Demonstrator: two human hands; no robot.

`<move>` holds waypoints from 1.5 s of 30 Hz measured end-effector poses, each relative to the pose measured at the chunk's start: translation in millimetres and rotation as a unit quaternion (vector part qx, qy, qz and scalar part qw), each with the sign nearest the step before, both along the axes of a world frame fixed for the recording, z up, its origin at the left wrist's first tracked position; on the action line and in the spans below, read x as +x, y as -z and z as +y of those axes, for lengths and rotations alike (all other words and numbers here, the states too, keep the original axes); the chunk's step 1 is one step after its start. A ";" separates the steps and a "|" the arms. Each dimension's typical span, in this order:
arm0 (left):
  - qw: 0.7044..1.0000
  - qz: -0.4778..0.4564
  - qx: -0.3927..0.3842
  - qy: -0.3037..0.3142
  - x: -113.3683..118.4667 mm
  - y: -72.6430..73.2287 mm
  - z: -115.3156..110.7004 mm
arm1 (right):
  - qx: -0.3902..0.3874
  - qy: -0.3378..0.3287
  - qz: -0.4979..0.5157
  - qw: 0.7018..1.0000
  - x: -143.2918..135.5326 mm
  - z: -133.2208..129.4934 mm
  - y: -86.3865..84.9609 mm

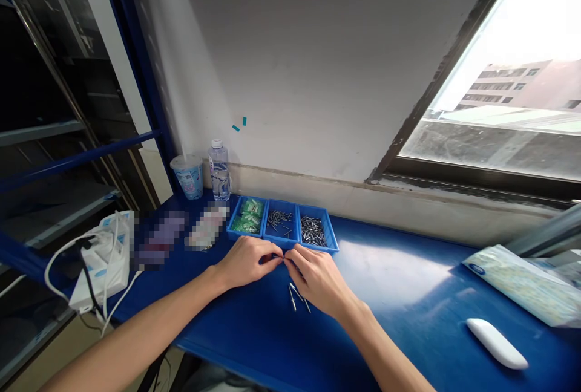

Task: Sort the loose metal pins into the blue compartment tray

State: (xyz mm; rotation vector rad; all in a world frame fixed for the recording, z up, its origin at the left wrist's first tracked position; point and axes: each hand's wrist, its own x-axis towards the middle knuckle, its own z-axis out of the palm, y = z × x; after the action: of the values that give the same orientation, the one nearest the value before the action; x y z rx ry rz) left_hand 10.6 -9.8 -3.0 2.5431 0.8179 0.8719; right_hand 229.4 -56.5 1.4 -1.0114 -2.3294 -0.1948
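My left hand (pixel 249 262) and my right hand (pixel 315 278) meet fingertip to fingertip just in front of the blue bins. Both are closed in a pinch, and whatever lies between the fingers is too small and hidden to make out. Below the right hand, several metal pieces that look like blind rivets (pixel 293 299) lie on the blue table (pixel 245 337). Behind the hands stand three joined blue bins: the left bin (pixel 231 233) holds green and clear small pieces, the middle bin (pixel 282 239) thin metal pins, and the right bin (pixel 334 239) many short rivet-like parts.
A lidded cup (pixel 188 179) and a water bottle (pixel 219 171) stand at the back left. A power strip (pixel 102 265) with tangled cables sits at the left edge, near two blurred items. To the right lie a white oblong case (pixel 497 343) and a soft packet (pixel 529 283).
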 end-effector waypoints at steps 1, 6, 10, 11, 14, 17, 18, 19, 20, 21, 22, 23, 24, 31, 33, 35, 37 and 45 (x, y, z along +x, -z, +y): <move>1.000 0.001 0.000 0.007 0.3 0.8 -0.3 | 0.000 -0.004 0.005 1.000 -1.0 -0.4 0.8; 0.998 -0.043 -0.020 0.029 0.5 1.1 -2.4 | -0.039 -0.012 0.040 0.998 0.6 1.2 4.8; 0.994 -0.076 -0.074 0.022 -1.3 -1.6 -2.9 | -0.049 -0.002 0.018 0.999 3.0 3.6 7.6; 0.993 -0.079 -0.087 0.024 -1.8 -2.2 -2.8 | -0.046 -0.001 0.010 0.999 2.9 4.0 8.3; 0.990 -0.077 -0.116 0.035 -2.4 -4.1 -2.7 | -0.038 -0.005 0.012 0.999 1.8 4.5 10.2; 0.991 -0.058 -0.115 0.028 -2.2 -6.1 -2.4 | -0.033 0.001 0.039 0.999 1.2 4.7 11.9; 0.993 -0.046 -0.104 0.023 -2.0 -6.4 -2.2 | -0.032 0.004 0.046 0.998 1.2 4.8 12.3; 0.995 -0.032 -0.089 0.020 -1.7 -6.3 -2.0 | -0.031 0.006 0.051 0.998 1.3 4.9 12.7; 0.997 -0.019 -0.072 0.018 -1.4 -6.0 -1.8 | -0.031 0.007 0.054 0.998 1.4 4.9 13.0; 0.998 -0.008 -0.058 0.018 -1.1 -5.3 -1.7 | -0.032 0.007 0.055 0.998 1.4 4.8 13.1; 0.999 0.000 -0.046 0.020 -0.7 -4.4 -1.7 | -0.033 0.005 0.055 0.998 1.3 4.7 13.2; 0.999 0.005 -0.038 0.022 -0.3 -3.4 -1.9 | -0.033 0.004 0.054 0.998 1.1 4.5 13.3; 0.999 0.006 -0.035 0.025 0.0 -2.6 -2.1 | -0.034 0.002 0.054 0.998 0.8 4.2 13.4; 0.999 0.006 -0.033 0.029 0.9 -2.6 -2.4 | -0.022 0.000 0.052 0.998 -1.2 3.1 13.0; 0.999 0.009 -0.035 0.029 0.3 -3.4 -1.9 | -0.019 0.002 0.051 0.999 -0.7 2.9 11.7; 0.999 0.016 -0.035 0.026 -0.7 -4.6 -1.6 | -0.017 -0.001 0.053 0.998 0.1 3.0 10.0; 0.999 0.020 -0.031 0.023 -1.9 -6.3 -1.5 | -0.015 -0.004 0.066 0.998 1.0 3.7 8.2; 1.000 -0.013 0.004 0.016 -3.9 -13.1 -1.5 | 0.068 -0.007 0.040 0.997 13.6 7.5 -8.3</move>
State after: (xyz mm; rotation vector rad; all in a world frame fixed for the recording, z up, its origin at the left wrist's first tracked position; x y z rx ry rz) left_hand 6.7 -11.3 10.1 2.5393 0.7659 0.8976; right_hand 243.0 -49.0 9.8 -0.9186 -2.2188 -0.2964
